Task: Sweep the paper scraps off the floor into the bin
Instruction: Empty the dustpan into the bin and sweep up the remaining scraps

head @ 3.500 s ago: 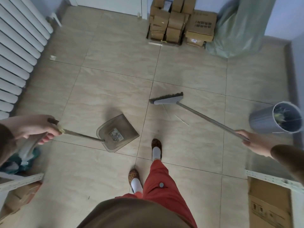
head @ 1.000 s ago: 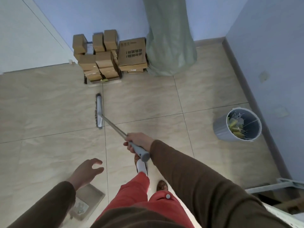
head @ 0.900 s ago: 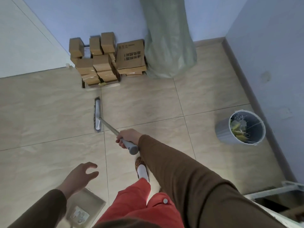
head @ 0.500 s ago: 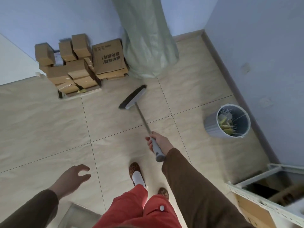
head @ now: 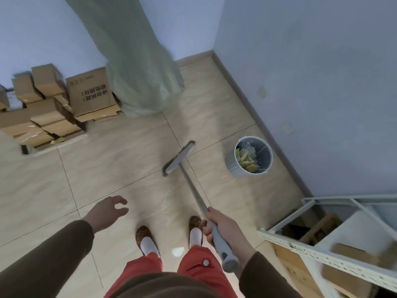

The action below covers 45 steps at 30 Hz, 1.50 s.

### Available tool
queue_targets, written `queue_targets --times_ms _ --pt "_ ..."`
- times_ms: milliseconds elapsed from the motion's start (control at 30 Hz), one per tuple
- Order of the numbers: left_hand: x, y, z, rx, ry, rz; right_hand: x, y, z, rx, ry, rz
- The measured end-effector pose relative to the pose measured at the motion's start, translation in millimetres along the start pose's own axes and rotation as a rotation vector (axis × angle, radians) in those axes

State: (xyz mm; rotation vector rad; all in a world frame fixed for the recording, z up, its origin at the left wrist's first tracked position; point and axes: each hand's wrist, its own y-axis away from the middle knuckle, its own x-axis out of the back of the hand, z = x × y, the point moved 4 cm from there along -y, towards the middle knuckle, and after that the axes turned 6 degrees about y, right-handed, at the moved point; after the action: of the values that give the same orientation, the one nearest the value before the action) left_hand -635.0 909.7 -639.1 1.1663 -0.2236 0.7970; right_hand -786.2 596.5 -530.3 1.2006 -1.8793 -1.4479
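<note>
Writing: the largest cardboard box (head: 91,93) in the far-left stack carried dark printed characters, seen upside down and too blurred to read; no other label was legible.
Right hand (head: 223,227): grip clenched around the grey handle end of the broom (head: 194,193), near right, beside the right shoe (head: 195,225).
Left hand (head: 107,211): grip released, fingers spread and curled, holding nothing, above the floor (head: 107,168) at near left.
Broom, relative to grip: shaft ran from the fist up and away; the head (head: 178,158) sat far of the hand and slightly to its left, on the tiles.
Broom axis: long axis near-to-far with a leftward lean; handle end pointed back toward the person, the head lay crosswise, angled from near left to far right.
Paper scraps (head: 165,195): thin pale slivers lay on the floor between the broom head and the shoes, just left of the shaft; blurred.
Bin (head: 250,157): grey, round, tilted, right of the broom head and apart from it, close to the right wall; yellow and white scraps inside.
Green sack (head: 141,78): stood at the far wall, beside the boxes.
Metal shelf (head: 335,239): near right, blurred.
</note>
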Motion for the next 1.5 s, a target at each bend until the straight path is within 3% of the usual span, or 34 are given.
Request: queue_targets --times_ms 167,267,367,467,567,767,900,1067,1300,1500 --pt "-34 6 47 0.01 0.007 0.019 42 -54 -84 0.233 0.337 0.116" --pt "-55 14 66 0.021 -0.004 0.01 65 -111 -142 0.214 0.449 0.133" --pt "-71 25 77 0.029 -0.012 0.0 86 -157 -191 0.186 0.76 0.254" --pt "-82 38 77 0.046 -0.012 0.007 101 -183 -203 0.192 0.978 0.263" --pt "-93 52 65 0.068 -0.008 0.014 106 -194 -162 0.205 1.169 0.269" --pt "-116 81 21 0.103 -0.036 -0.019 102 -151 12 0.102 1.276 0.216" --pt "-138 101 0 0.061 -0.041 -0.021 99 -100 106 0.067 1.199 0.097" --pt "-181 135 -27 -0.028 -0.037 -0.037 127 -23 171 0.075 0.884 -0.007" --pt "-249 197 -77 -0.022 -0.046 -0.113 207 68 255 0.157 0.897 0.202" --pt "-260 226 -98 -0.014 -0.023 -0.101 291 73 249 0.139 0.848 0.418"
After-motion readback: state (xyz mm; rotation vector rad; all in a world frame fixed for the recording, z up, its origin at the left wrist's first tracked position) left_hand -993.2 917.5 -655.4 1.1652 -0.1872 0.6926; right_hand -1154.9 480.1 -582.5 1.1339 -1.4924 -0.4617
